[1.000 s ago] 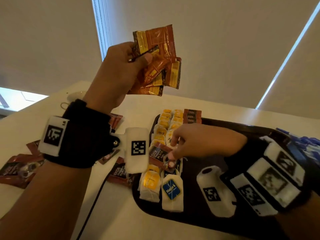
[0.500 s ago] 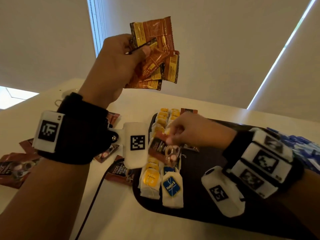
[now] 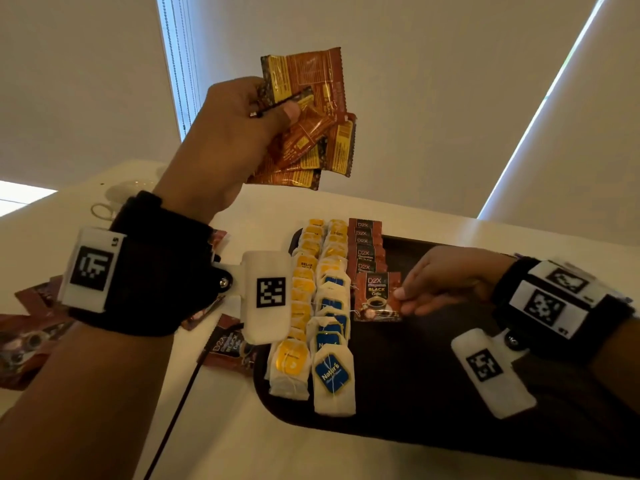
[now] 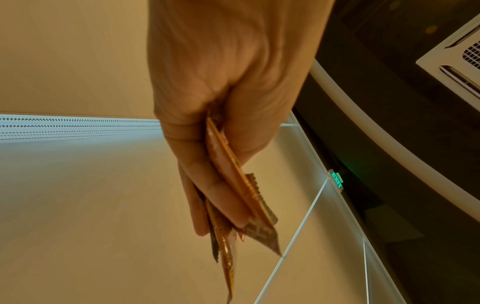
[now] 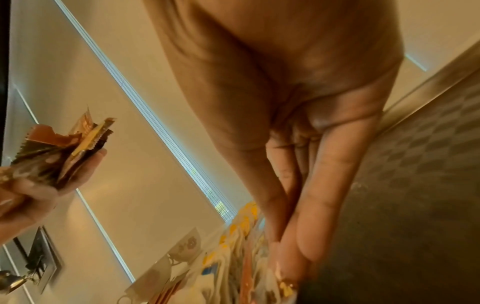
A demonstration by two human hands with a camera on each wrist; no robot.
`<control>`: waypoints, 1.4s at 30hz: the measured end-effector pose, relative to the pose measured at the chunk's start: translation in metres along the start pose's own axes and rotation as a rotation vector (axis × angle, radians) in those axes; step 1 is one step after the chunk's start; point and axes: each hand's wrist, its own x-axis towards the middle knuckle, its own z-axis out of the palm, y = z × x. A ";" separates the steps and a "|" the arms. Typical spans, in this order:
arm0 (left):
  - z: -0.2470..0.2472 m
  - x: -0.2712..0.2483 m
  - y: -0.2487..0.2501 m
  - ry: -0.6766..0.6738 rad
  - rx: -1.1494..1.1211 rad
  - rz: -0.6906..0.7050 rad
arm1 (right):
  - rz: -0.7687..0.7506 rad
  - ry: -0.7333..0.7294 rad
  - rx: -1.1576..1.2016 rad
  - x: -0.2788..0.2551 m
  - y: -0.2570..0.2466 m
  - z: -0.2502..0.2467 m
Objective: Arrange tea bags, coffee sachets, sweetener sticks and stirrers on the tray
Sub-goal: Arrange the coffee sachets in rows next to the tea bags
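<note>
My left hand point(image 3: 239, 133) is raised above the table and grips a fan of several brown and yellow coffee sachets point(image 3: 311, 119); the same sachets point(image 4: 233, 185) show edge-on in the left wrist view. My right hand point(image 3: 415, 296) pinches the right edge of a brown D2X black coffee sachet point(image 3: 375, 296), the nearest of a short row of sachets point(image 3: 365, 244) on the dark tray point(image 3: 415, 393). Left of that row lie two columns of tea bags, yellow-labelled point(image 3: 304, 282) and blue-labelled point(image 3: 332, 372).
More brown sachets point(image 3: 225, 348) lie loose on the white table point(image 3: 242, 445) left of the tray, some at the far left point(image 3: 20, 341). A white cup point(image 3: 124, 194) stands at the back left. A black cable point(image 3: 180, 410) runs down from my left wrist.
My right hand carried the D2X sachet from over the tea bags to the right and set it at the near end of the sachet row. My left hand stayed raised with its bundle.
</note>
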 end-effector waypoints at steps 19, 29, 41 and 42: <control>0.007 0.000 -0.004 -0.021 0.040 -0.025 | -0.015 0.050 -0.033 0.029 -0.012 0.004; 0.024 -0.004 -0.013 -0.114 0.135 -0.042 | -0.659 0.625 -0.188 -0.009 -0.024 -0.007; 0.035 -0.010 -0.015 -0.185 0.131 -0.107 | -1.423 0.810 -0.402 -0.038 -0.030 0.045; 0.035 -0.011 -0.014 -0.185 0.129 -0.101 | -1.454 0.843 -0.358 -0.039 -0.030 0.044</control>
